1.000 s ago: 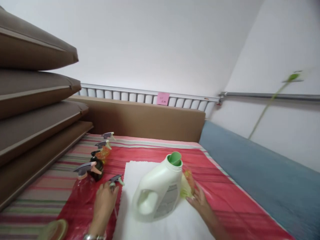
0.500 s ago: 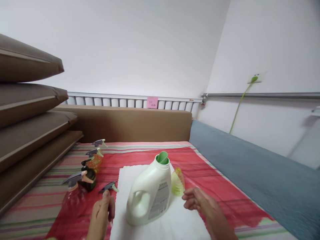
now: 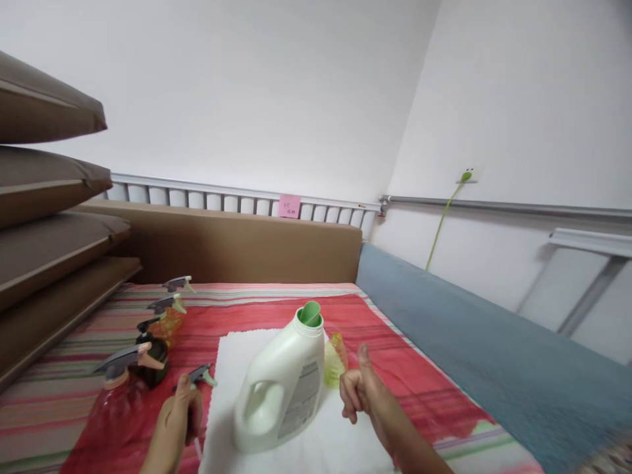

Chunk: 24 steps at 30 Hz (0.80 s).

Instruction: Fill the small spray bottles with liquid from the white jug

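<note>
My left hand (image 3: 178, 415) is closed around the tube below a dark grey spray trigger head (image 3: 200, 375) with a pale green lever. A thin tube end shows under the fist. My right hand (image 3: 365, 392) has its thumb raised and its fingers loosely bent, with nothing seen in it. Just beyond it stands a small clear bottle with yellow-green liquid (image 3: 334, 365), without a sprayer; it touches no finger that I can make out. Between my hands is a large white detergent jug (image 3: 281, 388), with a green spout (image 3: 311, 314) in its neck. The jug rests on a white cloth (image 3: 237, 349).
Along the left stand a pink spray bottle (image 3: 116, 401), a dark green one (image 3: 155, 359), an orange one (image 3: 170, 322) and a further spray head (image 3: 178, 283). Brown cushions (image 3: 64, 243) pile up at left. A blue padded panel (image 3: 444, 316) borders the right.
The view has turned slightly right, so everything shifts left. My right hand has raised its thumb and bent its fingers. My left hand stays closed beside the jug.
</note>
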Each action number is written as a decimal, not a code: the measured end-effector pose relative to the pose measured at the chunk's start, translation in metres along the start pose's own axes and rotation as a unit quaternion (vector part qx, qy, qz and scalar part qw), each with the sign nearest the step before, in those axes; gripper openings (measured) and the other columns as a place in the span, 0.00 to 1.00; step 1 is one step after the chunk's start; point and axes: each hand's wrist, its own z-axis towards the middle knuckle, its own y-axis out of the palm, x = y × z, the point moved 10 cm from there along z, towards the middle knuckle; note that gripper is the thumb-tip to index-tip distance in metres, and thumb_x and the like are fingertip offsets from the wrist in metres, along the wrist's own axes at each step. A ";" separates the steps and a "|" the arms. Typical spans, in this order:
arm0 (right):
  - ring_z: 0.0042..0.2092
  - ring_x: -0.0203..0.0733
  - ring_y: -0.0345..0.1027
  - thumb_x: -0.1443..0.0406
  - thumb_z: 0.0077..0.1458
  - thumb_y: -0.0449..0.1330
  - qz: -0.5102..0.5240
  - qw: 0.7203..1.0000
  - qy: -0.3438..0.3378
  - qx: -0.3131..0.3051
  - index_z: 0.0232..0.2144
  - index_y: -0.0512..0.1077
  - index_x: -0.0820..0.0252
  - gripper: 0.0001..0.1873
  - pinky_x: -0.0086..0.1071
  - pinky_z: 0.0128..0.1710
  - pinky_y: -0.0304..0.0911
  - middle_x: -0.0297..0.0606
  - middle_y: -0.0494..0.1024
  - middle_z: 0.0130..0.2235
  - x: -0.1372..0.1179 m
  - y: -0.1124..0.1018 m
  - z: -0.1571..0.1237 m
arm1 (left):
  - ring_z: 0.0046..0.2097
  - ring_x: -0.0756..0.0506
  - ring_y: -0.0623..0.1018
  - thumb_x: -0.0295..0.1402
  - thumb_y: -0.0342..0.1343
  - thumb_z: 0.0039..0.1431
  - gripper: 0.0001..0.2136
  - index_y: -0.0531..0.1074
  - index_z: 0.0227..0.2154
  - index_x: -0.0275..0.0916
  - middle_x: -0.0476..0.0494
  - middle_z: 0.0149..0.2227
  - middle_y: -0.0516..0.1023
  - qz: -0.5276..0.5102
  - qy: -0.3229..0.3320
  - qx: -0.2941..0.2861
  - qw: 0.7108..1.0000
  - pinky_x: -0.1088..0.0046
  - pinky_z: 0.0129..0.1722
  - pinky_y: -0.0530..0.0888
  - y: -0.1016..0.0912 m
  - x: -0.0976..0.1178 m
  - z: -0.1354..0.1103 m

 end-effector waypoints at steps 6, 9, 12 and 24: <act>0.14 0.31 0.54 0.32 0.42 0.33 0.015 0.999 -0.024 -0.034 0.03 0.56 0.57 0.42 0.32 0.25 0.60 0.30 0.56 0.10 -0.017 0.010 -0.004 | 0.12 0.51 0.59 0.58 0.30 0.54 0.33 0.57 0.04 0.41 0.49 0.06 0.56 -0.019 -0.001 0.013 1.000 0.74 0.16 0.56 -0.002 -0.004 0.001; 0.11 0.30 0.50 0.34 0.45 0.35 0.057 0.995 0.056 -0.061 0.03 0.53 0.57 0.40 0.31 0.21 0.58 0.28 0.54 0.09 -0.002 0.026 0.002 | 0.11 0.51 0.59 0.59 0.29 0.53 0.34 0.56 0.03 0.41 0.49 0.05 0.55 -0.010 -0.046 0.024 0.999 0.74 0.16 0.56 -0.002 -0.015 0.004; 0.11 0.31 0.54 0.35 0.46 0.35 0.074 0.992 0.075 -0.068 0.03 0.55 0.58 0.41 0.30 0.20 0.57 0.30 0.56 0.09 0.006 0.041 0.001 | 0.11 0.50 0.60 0.60 0.29 0.52 0.35 0.56 0.02 0.41 0.48 0.04 0.56 0.001 -0.056 0.008 0.998 0.74 0.16 0.58 0.002 -0.018 0.005; 0.55 0.53 0.60 0.51 0.33 0.67 0.069 0.996 -0.045 -0.046 0.45 0.69 0.58 0.36 0.40 0.52 0.54 0.47 0.71 0.51 0.070 0.132 0.010 | 0.13 0.49 0.64 0.59 0.30 0.52 0.35 0.61 0.04 0.40 0.48 0.07 0.60 -0.024 -0.016 0.007 1.000 0.74 0.17 0.60 -0.004 -0.004 0.005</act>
